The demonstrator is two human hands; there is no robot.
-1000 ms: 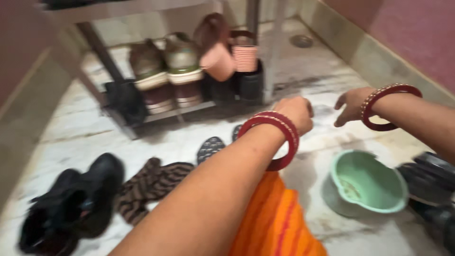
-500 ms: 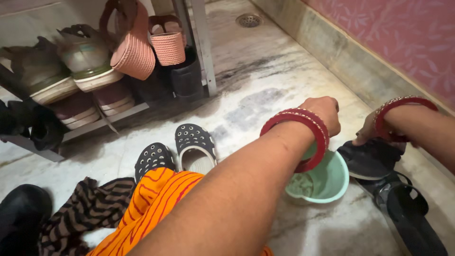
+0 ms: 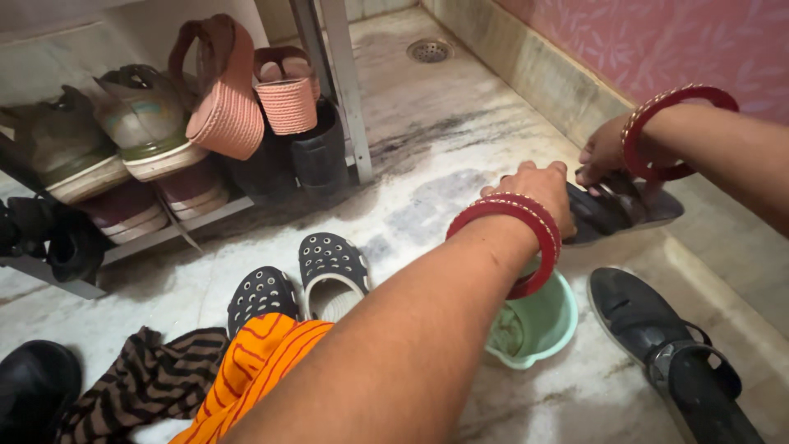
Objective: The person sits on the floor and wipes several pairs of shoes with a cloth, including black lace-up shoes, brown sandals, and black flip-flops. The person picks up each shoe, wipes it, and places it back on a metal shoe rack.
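Note:
Both my hands hold a black strapped sandal [image 3: 629,210] lifted off the marble floor near the pink wall. My left hand [image 3: 538,187], with red bangles at the wrist, grips its near end. My right hand [image 3: 602,152], also bangled, grips it by the straps from the far side. Its black mate [image 3: 657,337] lies on the floor at the lower right. A pale green plastic bowl [image 3: 552,322] with something wet inside sits just under my left wrist.
A metal shoe rack [image 3: 345,90] at the upper left holds sneakers, pink woven sandals and dark shoes. A pair of black perforated clogs [image 3: 329,261] lies by my orange-clad knee. A striped cloth [image 3: 140,386] and a black boot [image 3: 33,382] lie at the lower left. A floor drain [image 3: 428,51] is at the back.
My right hand lifted the black sandal up off the floor toward the wall, and my left hand came onto its near end. The view shifted slightly.

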